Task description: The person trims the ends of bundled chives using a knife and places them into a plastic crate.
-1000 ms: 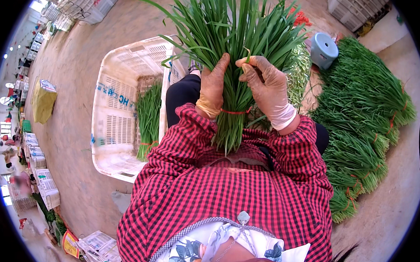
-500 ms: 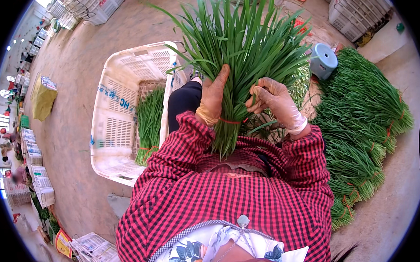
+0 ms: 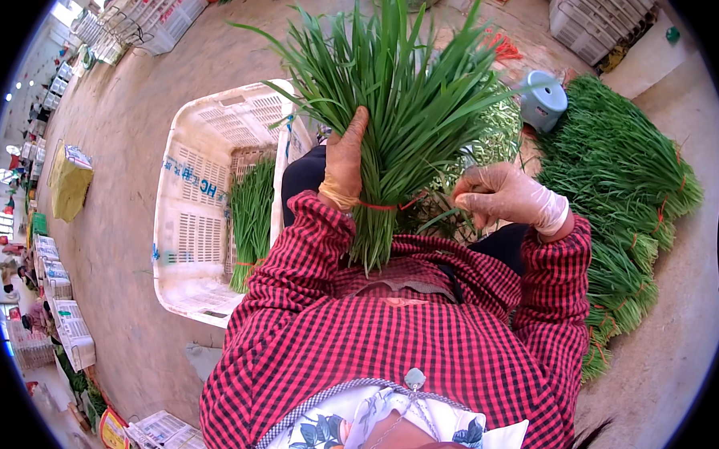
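Observation:
My left hand (image 3: 345,158), in a thin glove, is closed round a bunch of garlic chives (image 3: 416,123) and holds it upright before my lap, leaves fanned out at the top. A red tie (image 3: 376,206) circles the stems just below that hand, one end sticking out to the right. Apart from the bunch, on its right, my gloved right hand (image 3: 509,197) has its fingers drawn together in a pinch. Whatever is between those fingertips, if anything, is too small to make out. Loose leaves (image 3: 440,216) lie below and beside the bunch.
A white plastic crate (image 3: 190,241) on my left holds tied chives (image 3: 251,220). On the right, many tied bunches (image 3: 617,196) lie heaped on the floor beside a light-blue stool (image 3: 544,102). Stacked crates (image 3: 597,26) stand far right, and red ties (image 3: 502,46) lie ahead.
My right hand has drawn away from the bunch, to the right and slightly down. The left hand and the bunch have shifted a little left in the view.

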